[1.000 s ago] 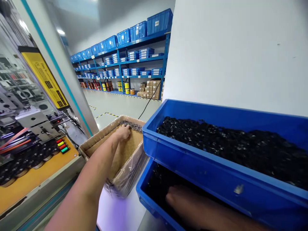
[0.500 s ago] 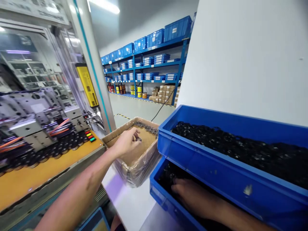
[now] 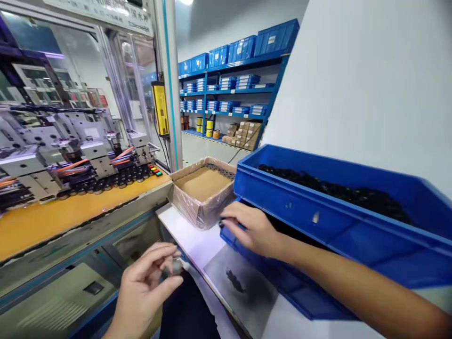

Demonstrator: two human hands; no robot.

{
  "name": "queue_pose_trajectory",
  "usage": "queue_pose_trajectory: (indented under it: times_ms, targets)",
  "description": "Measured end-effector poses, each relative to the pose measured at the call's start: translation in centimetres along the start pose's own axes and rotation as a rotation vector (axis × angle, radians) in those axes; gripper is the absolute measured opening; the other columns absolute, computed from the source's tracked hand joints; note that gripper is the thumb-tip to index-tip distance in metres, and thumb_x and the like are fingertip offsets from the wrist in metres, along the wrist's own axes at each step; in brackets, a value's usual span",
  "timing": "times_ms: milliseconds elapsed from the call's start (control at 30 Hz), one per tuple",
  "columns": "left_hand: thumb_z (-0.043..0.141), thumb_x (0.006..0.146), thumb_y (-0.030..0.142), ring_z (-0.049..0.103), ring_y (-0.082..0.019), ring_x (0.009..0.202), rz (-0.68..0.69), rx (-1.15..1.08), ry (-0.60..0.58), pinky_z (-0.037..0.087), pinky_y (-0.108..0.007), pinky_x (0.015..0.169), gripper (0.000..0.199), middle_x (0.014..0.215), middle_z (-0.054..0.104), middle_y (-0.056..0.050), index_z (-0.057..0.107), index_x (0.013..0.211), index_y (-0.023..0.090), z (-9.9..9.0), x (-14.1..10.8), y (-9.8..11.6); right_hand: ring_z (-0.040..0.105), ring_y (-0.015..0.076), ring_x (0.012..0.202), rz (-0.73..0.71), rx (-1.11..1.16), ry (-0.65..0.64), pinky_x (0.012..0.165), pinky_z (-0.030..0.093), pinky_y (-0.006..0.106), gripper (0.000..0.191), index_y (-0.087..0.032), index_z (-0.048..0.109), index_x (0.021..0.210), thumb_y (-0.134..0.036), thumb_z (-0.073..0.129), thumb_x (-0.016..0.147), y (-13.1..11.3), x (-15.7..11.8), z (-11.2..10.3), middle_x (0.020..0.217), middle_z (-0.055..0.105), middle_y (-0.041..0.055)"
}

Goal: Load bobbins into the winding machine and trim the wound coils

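Note:
My left hand (image 3: pixel 146 282) is low in front of the machine bench, fingers curled around a small greyish metal part (image 3: pixel 173 264), blurred by motion. Over the front left corner of the lower blue bin (image 3: pixel 303 294), my right hand (image 3: pixel 249 228) pinches a small black part (image 3: pixel 221 223) between thumb and fingers. Above it sits the upper blue bin (image 3: pixel 339 216), holding a pile of black parts (image 3: pixel 339 190). Behind my hands stands a plastic-wrapped cardboard box (image 3: pixel 197 207) with a brown sheet inside and small metal parts along its far edge.
A machine with an orange work surface (image 3: pixel 88 212) and a row of black round parts is at the left. The white table (image 3: pixel 190 240) carries a grey mat (image 3: pixel 243 282) with a dark mark. Blue shelves (image 3: pixel 233 87) with bins and boxes stand behind.
My left hand has moved from the cardboard box down and toward me with a small part. My right hand has come up out of the lower blue bin. The view has shifted left.

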State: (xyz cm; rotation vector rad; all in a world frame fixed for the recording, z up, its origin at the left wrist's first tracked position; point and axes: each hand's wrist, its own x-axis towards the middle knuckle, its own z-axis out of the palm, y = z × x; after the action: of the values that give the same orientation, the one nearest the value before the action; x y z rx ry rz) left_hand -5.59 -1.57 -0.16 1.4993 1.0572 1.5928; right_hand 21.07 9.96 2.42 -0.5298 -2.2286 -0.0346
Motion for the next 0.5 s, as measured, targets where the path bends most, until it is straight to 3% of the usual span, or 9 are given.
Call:
queue_pose_trajectory:
  times_ms: [100, 200, 300, 433, 500]
  targets:
    - [0.083, 0.071, 0.017, 0.074, -0.016, 0.092, 0.036, 0.098, 0.010, 0.058, -0.017, 0.080, 0.029, 0.102, 0.077, -0.005, 0.080, 0.096, 0.030, 0.0, -0.9, 0.5, 0.062, 0.0134, 0.078, -0.101, 0.260, 0.106, 0.070, 0.054, 0.023, 0.008, -0.011, 0.062, 0.098, -0.009, 0.058, 0.092, -4.3, 1.4, 1.3, 0.084, 0.067, 0.0084]
    - [0.081, 0.072, 0.014, 0.075, -0.016, 0.087, 0.011, 0.099, -0.028, 0.059, -0.017, 0.077, 0.030, 0.104, 0.078, -0.005, 0.080, 0.096, 0.031, 0.7, -1.5, 0.4, 0.061, 0.0131, 0.078, -0.074, 0.385, 0.118, 0.070, 0.055, 0.023, 0.007, -0.009, 0.063, 0.097, -0.009, 0.059, 0.092, -6.8, 1.0, 2.1, 0.085, 0.065, 0.0098]
    - [0.080, 0.071, 0.011, 0.076, -0.017, 0.088, -0.048, -0.003, -0.069, 0.060, -0.019, 0.076, 0.030, 0.107, 0.079, -0.005, 0.080, 0.093, 0.031, 2.1, -1.7, 0.5, 0.060, 0.0132, 0.082, -0.059, 0.438, 0.125, 0.072, 0.055, 0.023, 0.008, -0.008, 0.065, 0.096, -0.011, 0.059, 0.092, -7.6, 0.0, 2.2, 0.088, 0.062, 0.0107]
    - [0.083, 0.061, 0.004, 0.076, -0.013, 0.070, -0.129, -0.138, -0.065, 0.056, -0.010, 0.063, 0.042, 0.081, 0.081, 0.000, 0.081, 0.093, 0.032, 4.2, -1.3, 0.8, 0.059, 0.0120, 0.081, -0.067, 0.481, 0.153, 0.071, 0.055, 0.022, 0.009, -0.008, 0.065, 0.097, -0.011, 0.058, 0.093, -7.4, -0.6, 2.3, 0.089, 0.061, 0.0098]
    - [0.083, 0.058, 0.001, 0.074, -0.010, 0.063, -0.148, -0.142, -0.043, 0.054, -0.006, 0.059, 0.046, 0.078, 0.081, 0.002, 0.082, 0.093, 0.032, 4.7, -1.1, 0.7, 0.059, 0.0119, 0.081, -0.068, 0.476, 0.159, 0.071, 0.055, 0.022, 0.009, -0.008, 0.066, 0.097, -0.010, 0.058, 0.093, -7.3, -0.7, 2.4, 0.089, 0.061, 0.0101]
